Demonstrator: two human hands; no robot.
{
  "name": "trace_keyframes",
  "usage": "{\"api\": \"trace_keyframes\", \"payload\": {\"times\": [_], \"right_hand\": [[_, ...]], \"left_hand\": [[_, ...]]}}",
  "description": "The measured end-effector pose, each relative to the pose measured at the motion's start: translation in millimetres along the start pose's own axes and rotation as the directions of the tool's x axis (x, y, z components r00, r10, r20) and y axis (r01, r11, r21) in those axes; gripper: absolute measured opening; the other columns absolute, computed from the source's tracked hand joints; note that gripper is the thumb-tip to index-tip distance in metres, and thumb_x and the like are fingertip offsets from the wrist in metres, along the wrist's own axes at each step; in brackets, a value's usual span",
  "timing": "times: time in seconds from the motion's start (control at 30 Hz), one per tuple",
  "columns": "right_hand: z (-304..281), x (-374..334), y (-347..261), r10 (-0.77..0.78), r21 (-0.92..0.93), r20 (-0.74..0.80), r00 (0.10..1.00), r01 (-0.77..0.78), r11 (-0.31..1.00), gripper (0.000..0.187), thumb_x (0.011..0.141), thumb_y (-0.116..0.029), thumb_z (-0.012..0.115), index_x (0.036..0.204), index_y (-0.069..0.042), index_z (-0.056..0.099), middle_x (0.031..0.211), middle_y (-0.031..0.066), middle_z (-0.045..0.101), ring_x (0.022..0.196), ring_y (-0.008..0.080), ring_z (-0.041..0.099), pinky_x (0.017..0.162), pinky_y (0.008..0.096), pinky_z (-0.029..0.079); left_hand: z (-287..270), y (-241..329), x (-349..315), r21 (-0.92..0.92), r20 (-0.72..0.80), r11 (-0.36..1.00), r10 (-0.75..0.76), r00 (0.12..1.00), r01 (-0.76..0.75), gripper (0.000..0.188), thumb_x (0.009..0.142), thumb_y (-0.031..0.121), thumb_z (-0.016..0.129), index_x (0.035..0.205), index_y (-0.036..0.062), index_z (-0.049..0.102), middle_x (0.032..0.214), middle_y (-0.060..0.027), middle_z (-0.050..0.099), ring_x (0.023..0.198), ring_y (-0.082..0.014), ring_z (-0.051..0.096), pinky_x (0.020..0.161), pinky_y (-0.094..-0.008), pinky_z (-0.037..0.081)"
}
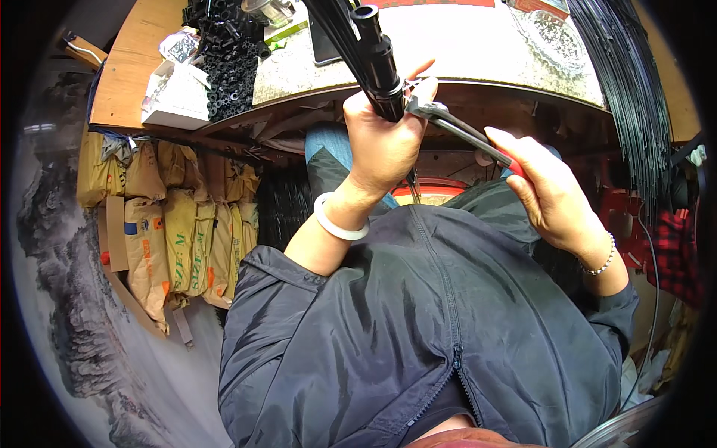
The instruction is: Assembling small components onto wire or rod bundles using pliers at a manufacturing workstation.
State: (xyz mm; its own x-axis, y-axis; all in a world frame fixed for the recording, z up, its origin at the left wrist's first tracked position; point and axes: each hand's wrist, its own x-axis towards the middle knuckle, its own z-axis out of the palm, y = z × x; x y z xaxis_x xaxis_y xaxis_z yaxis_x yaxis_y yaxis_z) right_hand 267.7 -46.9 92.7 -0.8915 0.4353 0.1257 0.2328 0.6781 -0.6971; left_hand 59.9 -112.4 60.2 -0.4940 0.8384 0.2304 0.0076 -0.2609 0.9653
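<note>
Near the table's front edge, my left hand [385, 142] is wrapped round a bundle of thin black rods [340, 37]. A stepped black plastic tube [379, 63], like an umbrella runner, stands up against the rods just above the fist. My right hand [549, 183] grips the red-handled end of pincers [470, 133], their grey head close by my left thumb. Thin pale wire [411, 84] shows beside the tube at that head. Whether the jaws bite on the wire is too small to tell. Thin rod ends [414, 187] hang below my left hand.
Many small black tubes [228, 82] lie heaped on the table, beside a white box [177, 93]. A phone [323, 45] and a clear ribbed dish [553, 45] are farther back. Long black rods [620, 82] drape over the right edge. Yellow sacks [179, 231] hang at left.
</note>
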Motion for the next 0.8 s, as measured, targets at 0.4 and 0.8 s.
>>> {"api": "trace_keyframes", "payload": {"times": [0.4, 0.8], "right_hand": [[-7, -1, -4, -0.089, -0.287, -0.106, 0.990, 0.055, 0.956, 0.040, 0.085, -0.007, 0.059, 0.124, -0.006, 0.050, 0.079, 0.0083, 0.053, 0.064, 0.0211, 0.053, 0.058, 0.0322, 0.045], [15, -25, 13, 0.281, 0.689, 0.343, 0.896, -0.443, 0.573, 0.018, 0.090, -0.008, 0.048, 0.107, -0.002, 0.048, 0.071, 0.0039, 0.058, 0.055, 0.0069, 0.053, 0.047, 0.0209, 0.041]], "left_hand": [[-3, -8, -1, -0.024, -0.025, 0.995, 0.096, 0.995, -0.097, 0.019, 0.085, 0.001, 0.061, 0.069, -0.0014, 0.052, 0.103, -0.0230, 0.064, 0.050, -0.0017, 0.049, 0.039, -0.0162, 0.038], [-16, 3, 13, -0.111, -0.044, 0.989, 0.095, 0.995, -0.099, 0.024, 0.084, -0.003, 0.061, 0.061, 0.0024, 0.055, 0.057, 0.0032, 0.054, 0.046, 0.0008, 0.042, 0.044, -0.0175, 0.034]]}}
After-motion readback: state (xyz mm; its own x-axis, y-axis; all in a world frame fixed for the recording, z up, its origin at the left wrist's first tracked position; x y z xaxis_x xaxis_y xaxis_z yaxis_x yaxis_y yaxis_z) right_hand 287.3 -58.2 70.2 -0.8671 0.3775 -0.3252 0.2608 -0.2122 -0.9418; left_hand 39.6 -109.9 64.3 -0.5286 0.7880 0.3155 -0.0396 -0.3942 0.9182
